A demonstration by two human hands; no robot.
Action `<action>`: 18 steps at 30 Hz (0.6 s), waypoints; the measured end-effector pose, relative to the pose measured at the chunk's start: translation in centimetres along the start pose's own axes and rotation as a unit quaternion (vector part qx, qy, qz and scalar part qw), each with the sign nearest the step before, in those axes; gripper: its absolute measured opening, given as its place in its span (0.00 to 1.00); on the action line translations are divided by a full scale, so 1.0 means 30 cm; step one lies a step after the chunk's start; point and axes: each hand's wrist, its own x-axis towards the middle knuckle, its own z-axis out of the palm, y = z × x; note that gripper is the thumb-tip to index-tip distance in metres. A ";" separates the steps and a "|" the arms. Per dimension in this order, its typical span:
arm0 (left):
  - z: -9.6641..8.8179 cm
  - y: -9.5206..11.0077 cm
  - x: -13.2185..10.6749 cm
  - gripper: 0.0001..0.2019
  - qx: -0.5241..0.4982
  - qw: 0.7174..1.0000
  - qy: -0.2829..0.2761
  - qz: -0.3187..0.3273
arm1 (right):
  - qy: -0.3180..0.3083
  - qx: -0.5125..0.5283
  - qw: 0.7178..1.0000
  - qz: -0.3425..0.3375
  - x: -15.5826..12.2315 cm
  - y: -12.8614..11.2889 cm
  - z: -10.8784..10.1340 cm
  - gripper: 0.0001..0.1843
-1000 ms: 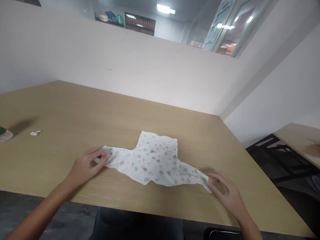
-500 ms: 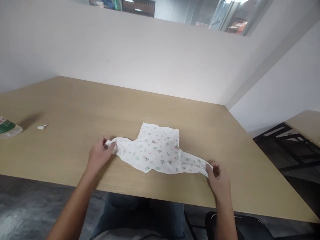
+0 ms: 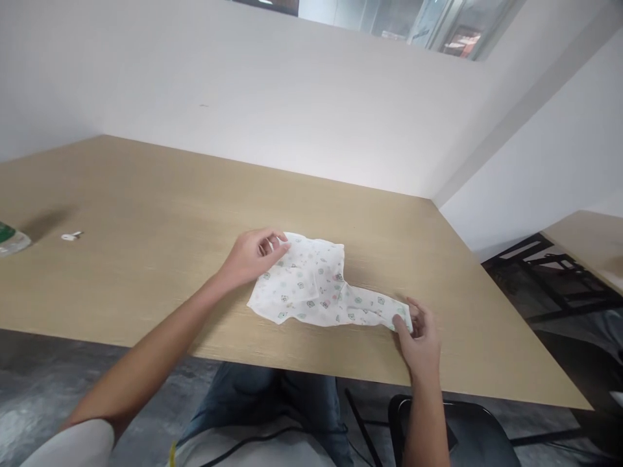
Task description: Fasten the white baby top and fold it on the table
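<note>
A small white long-sleeved baby shirt (image 3: 324,266) with a green, grey and pink animal print lies spread on the table. Its left sleeve is folded inward over the body, and the cuff edge shows near the middle. The other sleeve (image 3: 367,307) still stretches out to the right. My left hand (image 3: 253,255) is at the shirt's far left corner, thumb and forefinger nearly meeting on the fabric. At the right cuff, my right hand (image 3: 422,334) pinches the sleeve end between thumb and fingers.
The wooden table (image 3: 160,207) meets a white wall (image 3: 292,104) at the back. On the left are a small white earbud (image 3: 72,236) and part of a green-labelled clear bottle (image 3: 12,240). A black chair (image 3: 472,431) stands below the front edge at right.
My left hand has brought the left sleeve inward over the shirt's body and moved up to the far left corner. My right hand stays at the right cuff.
</note>
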 end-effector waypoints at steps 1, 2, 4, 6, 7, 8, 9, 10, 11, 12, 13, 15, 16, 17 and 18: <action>0.010 -0.037 0.020 0.16 0.023 1.000 -0.011 0.017 | 0.009 0.025 1.000 0.007 0.000 -0.016 0.005 0.35; 0.025 -0.079 0.038 0.16 0.045 0.998 -0.025 0.039 | 0.024 0.049 0.998 0.016 0.002 -0.038 0.012 0.35; 0.060 -0.164 0.060 0.15 0.057 0.995 -0.050 0.060 | 0.063 0.069 0.995 0.032 0.011 -0.106 0.037 0.35; 0.088 -0.241 0.069 0.15 0.058 0.995 -0.050 0.066 | 0.093 0.064 0.993 0.041 0.022 -0.197 0.082 0.34; 0.095 -0.272 0.071 0.16 0.056 0.995 -0.046 0.064 | 0.100 0.065 0.992 0.036 0.027 -0.248 0.114 0.34; 0.097 -0.299 0.072 0.17 0.052 0.996 -0.039 0.061 | 0.098 0.075 0.992 0.028 0.030 -0.299 0.151 0.33; 0.094 -0.320 0.075 0.18 0.046 0.997 -0.027 0.055 | 0.086 0.092 0.992 0.013 0.032 -0.350 0.194 0.32; 0.087 -0.337 0.078 0.19 0.039 0.998 -0.013 0.048 | 0.066 0.100 0.993 -0.005 0.033 -0.397 0.239 0.29; 0.078 -0.350 0.082 0.19 0.033 0.999 0.003 0.040 | 0.029 0.096 0.994 -0.034 0.035 -0.440 0.284 0.27; 0.068 -0.360 0.087 0.20 0.027 0.999 0.019 0.031 | -0.054 0.074 0.993 -0.070 0.041 -0.477 0.327 0.25; 0.059 -0.368 0.092 0.20 0.022 0.999 0.031 0.023 | -0.145 0.051 0.983 -0.105 0.053 -0.504 0.365 0.24; 0.046 -0.380 0.103 0.20 0.014 0.999 0.044 0.008 | -0.232 0.015 0.962 -0.147 0.103 -0.529 0.419 0.18; 0.044 -0.385 0.107 0.20 0.012 0.999 0.045 0.002 | -0.228 0.008 0.962 -0.153 0.143 -0.524 0.435 0.16; 0.043 -0.390 0.111 0.20 0.010 0.999 0.045 -0.003 | -0.202 0.003 0.968 -0.151 0.190 -0.507 0.444 0.16; 0.044 -0.394 0.113 0.20 0.010 0.999 0.044 -0.006 | -0.178 0.003 0.974 -0.141 0.243 -0.480 0.447 0.19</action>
